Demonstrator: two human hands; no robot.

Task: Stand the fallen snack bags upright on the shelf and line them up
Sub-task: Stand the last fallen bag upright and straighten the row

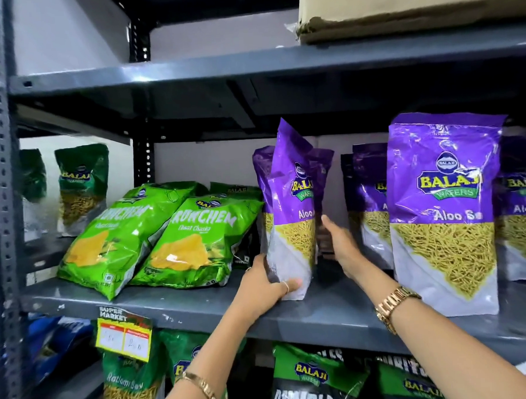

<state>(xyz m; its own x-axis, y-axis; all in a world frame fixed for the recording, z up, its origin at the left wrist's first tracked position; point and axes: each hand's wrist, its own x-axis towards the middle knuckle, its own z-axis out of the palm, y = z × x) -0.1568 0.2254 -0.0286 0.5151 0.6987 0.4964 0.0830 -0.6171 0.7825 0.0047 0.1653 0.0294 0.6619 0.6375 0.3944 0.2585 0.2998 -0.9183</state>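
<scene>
- The purple Aloo Sev bag [292, 210] stands with its long axis upright, top tilted slightly left, near the front edge of the grey shelf [200, 309].
- Left hand [266, 284]: grip closed around the bag's lower left corner.
- Right hand [339, 244]: fingers open, flat against its right side.
- Purple top, clear window showing yellow strands.

Both forearms extended up and forward, bare. Left hand [263, 284]: fingers curled, thumb forward, ring on one finger, bracelet at wrist, closed in grip. Right hand [339, 241]: palm turned inward, fingers largely hidden, grip apparently closed but unconfirmed. Gold watch on right wrist.
</scene>
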